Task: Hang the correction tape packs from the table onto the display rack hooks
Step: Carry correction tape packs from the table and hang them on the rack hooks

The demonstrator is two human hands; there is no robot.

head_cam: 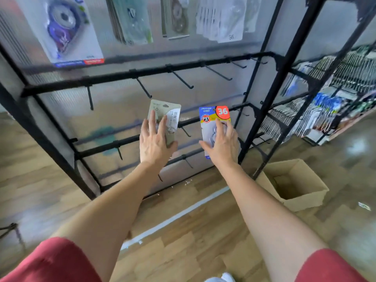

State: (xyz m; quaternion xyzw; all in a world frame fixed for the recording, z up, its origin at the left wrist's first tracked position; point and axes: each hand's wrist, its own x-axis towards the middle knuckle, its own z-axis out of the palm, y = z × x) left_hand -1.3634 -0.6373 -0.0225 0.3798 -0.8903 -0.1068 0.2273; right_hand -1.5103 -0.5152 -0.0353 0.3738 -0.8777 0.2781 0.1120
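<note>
My left hand [154, 143] holds a grey-green correction tape pack [172, 113] upright, fingers spread over its face and thumb at its lower edge. My right hand [222, 144] holds a blue, yellow and red pack [213, 116] marked 36 in the same way. Both packs are in front of the black display rack [114, 78], just below a row of bare hooks [182, 79]. Neither pack touches a hook. On the top row hang other packs, among them a purple one [65, 31] and a bundle of white ones [221, 19].
An open cardboard box [295, 184] stands on the wooden floor at the rack's right foot. A second rack [325, 102] full of stationery stands at the far right. More bare hooks [186, 131] sit on lower bars behind my hands.
</note>
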